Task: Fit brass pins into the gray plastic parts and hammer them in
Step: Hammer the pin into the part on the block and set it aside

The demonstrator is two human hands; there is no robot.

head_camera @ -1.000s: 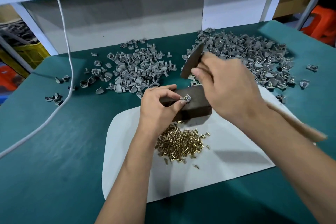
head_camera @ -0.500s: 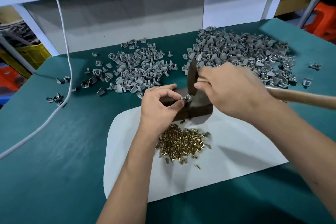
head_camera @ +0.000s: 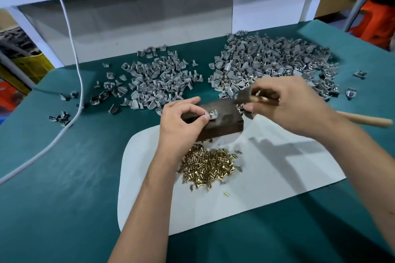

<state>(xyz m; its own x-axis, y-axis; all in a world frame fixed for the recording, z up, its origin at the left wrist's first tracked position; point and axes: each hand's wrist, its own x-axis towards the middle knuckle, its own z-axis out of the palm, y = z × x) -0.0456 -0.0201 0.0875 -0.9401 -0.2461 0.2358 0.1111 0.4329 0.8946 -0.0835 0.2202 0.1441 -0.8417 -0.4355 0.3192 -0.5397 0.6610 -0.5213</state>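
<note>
Left hand [head_camera: 181, 123] pinching gray part [head_camera: 212, 115] on block [head_camera: 222, 120], right hand [head_camera: 286, 104] gripping hammer [head_camera: 363, 118]

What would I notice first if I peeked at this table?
Probably the shiny heap of brass pins on the white sheet, right in front of the person. Behind it, the left hand pinches a gray part on a dark block, while the right hand grips a hammer. Two big gray piles lie farther back.

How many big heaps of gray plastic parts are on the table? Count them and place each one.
2. One gray heap lies beyond the left hand; the larger gray heap lies beyond the right hand, which hides its near edge. Stray parts lie scattered around both.
</note>
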